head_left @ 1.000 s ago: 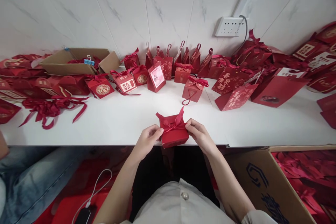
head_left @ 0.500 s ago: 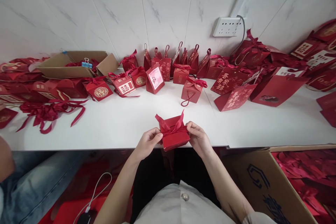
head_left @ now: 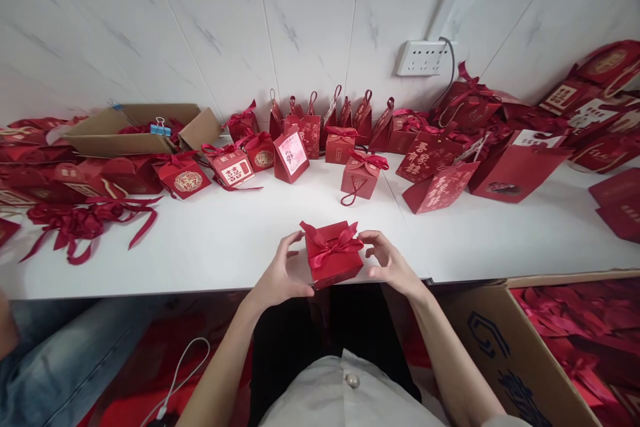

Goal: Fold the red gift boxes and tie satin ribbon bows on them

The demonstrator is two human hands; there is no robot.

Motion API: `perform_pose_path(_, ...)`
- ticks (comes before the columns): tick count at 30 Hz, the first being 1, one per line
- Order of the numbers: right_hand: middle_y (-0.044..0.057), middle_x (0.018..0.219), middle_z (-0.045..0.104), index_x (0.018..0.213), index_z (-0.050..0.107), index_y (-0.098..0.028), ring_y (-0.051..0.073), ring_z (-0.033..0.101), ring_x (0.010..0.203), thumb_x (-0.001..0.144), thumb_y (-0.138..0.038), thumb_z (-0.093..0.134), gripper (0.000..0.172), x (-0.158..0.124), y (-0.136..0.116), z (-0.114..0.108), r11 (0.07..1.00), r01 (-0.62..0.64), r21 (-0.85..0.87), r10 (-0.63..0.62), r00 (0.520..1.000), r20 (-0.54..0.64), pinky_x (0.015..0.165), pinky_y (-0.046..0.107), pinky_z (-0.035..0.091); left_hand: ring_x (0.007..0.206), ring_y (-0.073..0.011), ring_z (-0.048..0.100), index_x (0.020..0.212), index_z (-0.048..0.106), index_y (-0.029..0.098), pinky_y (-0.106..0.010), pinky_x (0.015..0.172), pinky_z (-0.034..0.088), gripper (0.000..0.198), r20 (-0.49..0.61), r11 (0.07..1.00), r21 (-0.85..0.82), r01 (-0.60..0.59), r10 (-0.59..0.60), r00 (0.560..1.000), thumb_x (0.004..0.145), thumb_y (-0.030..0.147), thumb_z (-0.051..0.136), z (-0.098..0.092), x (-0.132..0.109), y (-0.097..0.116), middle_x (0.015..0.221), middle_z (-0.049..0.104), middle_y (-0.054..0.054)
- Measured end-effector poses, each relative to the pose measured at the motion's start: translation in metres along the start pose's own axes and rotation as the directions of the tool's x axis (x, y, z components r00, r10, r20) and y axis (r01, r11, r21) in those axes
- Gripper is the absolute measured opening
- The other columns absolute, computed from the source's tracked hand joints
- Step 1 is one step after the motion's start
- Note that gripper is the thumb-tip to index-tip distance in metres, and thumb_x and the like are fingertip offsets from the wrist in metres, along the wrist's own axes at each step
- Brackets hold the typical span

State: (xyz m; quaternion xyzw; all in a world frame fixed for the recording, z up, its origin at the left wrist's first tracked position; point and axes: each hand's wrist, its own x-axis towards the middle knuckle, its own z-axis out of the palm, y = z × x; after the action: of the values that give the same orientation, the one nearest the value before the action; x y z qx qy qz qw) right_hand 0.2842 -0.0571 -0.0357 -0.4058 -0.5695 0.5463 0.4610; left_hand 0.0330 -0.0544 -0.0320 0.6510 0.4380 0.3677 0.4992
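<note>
A small red gift box (head_left: 336,269) sits at the front edge of the white table, right before me. A shiny red ribbon (head_left: 334,247) is tied in a bow across its top. My left hand (head_left: 287,270) curves around the box's left side, thumb and fingers spread apart. On the other side, my right hand (head_left: 387,259) is also open, with its fingers bent near the bow's right loop and a gap to the box. Whether the left fingertips touch the box's far corner I cannot tell.
Finished-looking red boxes and bags line the wall, among them a box with a cord loop (head_left: 360,180). Loose ribbons (head_left: 83,223) lie at left, near an open cardboard box (head_left: 107,143). A large carton (head_left: 480,340) stands at lower right. Another person's leg (head_left: 65,353) is at left.
Both hands have let go of the ribbon and opened outward, away from the box. The ribbon's upright ends have dropped into a flatter bow. The view has shifted slightly.
</note>
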Motion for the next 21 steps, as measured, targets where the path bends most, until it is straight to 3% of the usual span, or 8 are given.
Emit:
perform_pose_path(1,0.008,0.122,0.048,0.118,0.048,-0.027,0.027,0.046,0.112,0.054,-0.05,0.08,0.076,0.0,0.001,-0.002,0.998,0.013,-0.062,-0.009,0.997,0.073,0.09,0.038,0.038,0.12,-0.0314,0.044,0.136,0.025,0.022,-0.041,0.095,0.04,0.109,0.062,1.0,0.023,0.002,-0.004,0.998,0.047,0.052,0.081,-0.001,0.001,0.0,0.137,0.037,-0.017)
perform_pose_path(3,0.011,0.137,0.037,0.133,0.035,-0.027,0.03,0.038,0.124,0.052,-0.048,0.082,0.096,0.001,0.001,-0.003,0.992,0.029,-0.123,-0.006,0.983,0.182,0.101,0.044,0.032,0.124,-0.032,0.041,0.14,0.015,0.022,-0.043,0.098,0.039,0.112,0.143,0.999,0.032,0.003,-0.007,0.99,0.052,0.045,0.081,0.002,0.005,0.002,0.139,0.036,-0.017)
perform_pose_path(6,0.014,0.144,0.029,0.142,0.02,-0.026,0.031,0.035,0.129,0.053,-0.048,0.082,0.11,0.007,0.001,0.002,0.996,0.04,-0.073,-0.023,0.975,0.222,0.107,0.047,0.026,0.122,-0.0312,0.044,0.135,0.021,0.021,-0.045,0.099,0.038,0.1,0.131,0.999,0.03,-0.032,0.027,0.991,0.055,0.037,0.08,0.009,0.013,0.007,0.134,0.041,-0.017)
perform_pose_path(9,0.014,0.144,0.03,0.143,0.017,-0.025,0.03,0.035,0.13,0.056,-0.043,0.081,0.109,0.012,-0.004,0.006,0.998,0.03,-0.058,-0.015,0.972,0.233,0.108,0.048,0.026,0.115,-0.0288,0.049,0.126,0.027,0.02,-0.045,0.096,0.041,0.089,0.138,0.999,0.037,-0.026,0.021,0.99,0.055,0.029,0.078,0.014,0.021,0.009,0.126,0.047,-0.015)
perform_pose_path(13,0.013,0.139,0.038,0.143,0.019,-0.024,0.028,0.04,0.126,0.061,-0.035,0.078,0.102,0.012,-0.008,0.006,0.984,0.056,-0.171,-0.015,0.973,0.231,0.107,0.046,0.029,0.108,-0.0262,0.054,0.12,0.029,0.02,-0.042,0.091,0.046,0.082,0.138,1.0,-0.004,-0.009,0.009,0.99,0.054,0.027,0.077,0.015,0.026,0.005,0.121,0.05,-0.012)
perform_pose_path(17,0.013,0.145,0.028,0.144,0.014,-0.026,0.03,0.031,0.132,0.055,-0.04,0.082,0.113,0.004,-0.004,-0.005,0.976,0.039,-0.215,0.01,0.975,0.224,0.109,0.047,0.023,0.12,-0.0312,0.045,0.129,0.028,0.021,-0.044,0.097,0.04,0.1,0.142,0.999,0.001,-0.041,0.04,0.989,0.049,0.041,0.083,0.009,0.02,-0.002,0.131,0.042,-0.016)
perform_pose_path(19,0.014,0.146,0.026,0.143,0.015,-0.027,0.031,0.027,0.134,0.055,-0.05,0.079,0.111,-0.003,-0.003,-0.012,0.981,0.023,-0.194,0.01,0.987,0.163,0.108,0.047,0.024,0.125,-0.033,0.039,0.131,0.029,0.022,-0.044,0.098,0.038,0.104,0.066,0.998,0.048,-0.051,0.048,0.997,0.046,0.051,0.081,0.004,0.012,-0.002,0.134,0.039,-0.016)
perform_pose_path(21,0.013,0.133,0.042,0.135,0.028,-0.026,0.029,0.04,0.125,0.069,-0.059,0.065,0.083,-0.009,-0.008,-0.014,0.983,-0.008,-0.181,0.007,1.0,-0.01,0.1,0.044,0.034,0.117,-0.0293,0.046,0.121,0.041,0.021,-0.04,0.091,0.042,0.079,-0.11,0.997,0.075,-0.029,0.037,0.993,0.06,0.062,0.068,0.002,0.003,0.004,0.123,0.048,-0.013)
